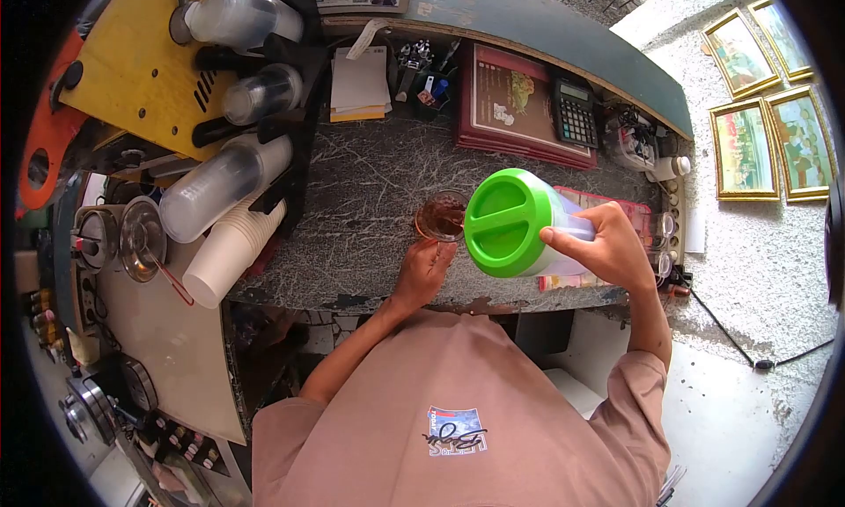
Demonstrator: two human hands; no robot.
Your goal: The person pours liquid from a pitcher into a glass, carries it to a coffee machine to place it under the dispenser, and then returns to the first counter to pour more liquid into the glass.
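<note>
My right hand (607, 243) is closed round a plastic pitcher (563, 262) with a bright green lid (506, 221). The pitcher is tilted to the left, its lid end beside a small clear glass cup (440, 215). Reddish-brown liquid is in the cup, and a thin stream seems to run in at its right rim. At the cup's near side, my left hand (424, 269) is closed with the fingers pinched against it; the exact hold, perhaps on a handle, is partly hidden. Behind the pitcher, a clear and pink plastic box (576, 282) is partly covered.
Dark red menus (519, 106) and a calculator (576, 111) lie at the back of the scratched counter (352, 181). Paper cups (233, 252) and stacked clear plastic cups (224, 186) stick out at the left. Notepads (359, 80) and a pen holder (431, 93) are at the back left.
</note>
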